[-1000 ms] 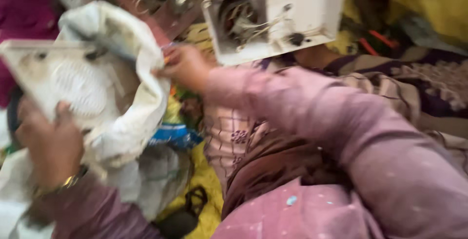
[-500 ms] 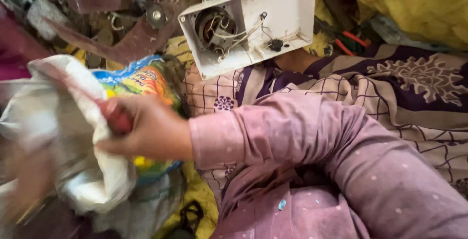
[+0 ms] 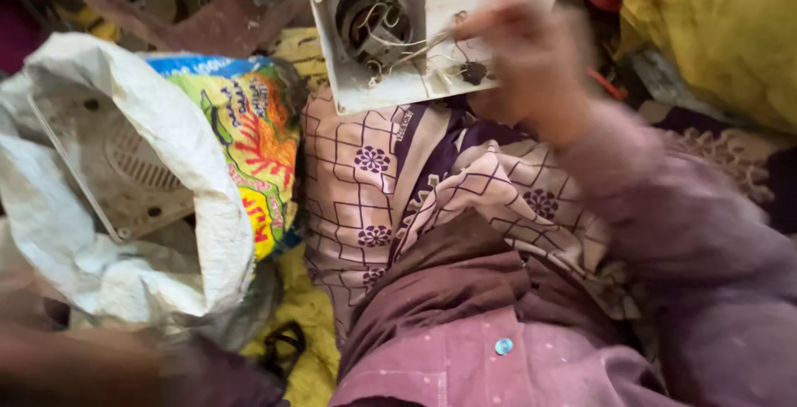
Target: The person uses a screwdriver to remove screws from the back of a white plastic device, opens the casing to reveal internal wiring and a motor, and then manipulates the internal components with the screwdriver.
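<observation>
Right hand (image 3: 531, 62), blurred, reaching onto the open white appliance housing (image 3: 432, 29) with motor and wires, resting at the top on patterned cloth (image 3: 398, 183); grip impossible to tell. Left hand (image 3: 75, 365), a blur at bottom left, beside the woven sack (image 3: 166, 208) holding 1 grey vented panel (image 3: 116, 166).

My right hand (image 3: 531, 62), blurred, lies against the white plastic housing (image 3: 432, 29). The housing rests tilted on my lap, open side up, exposing a dark round motor (image 3: 371, 21), thin loose wires (image 3: 415, 48) and a small black component (image 3: 475, 72).
</observation>
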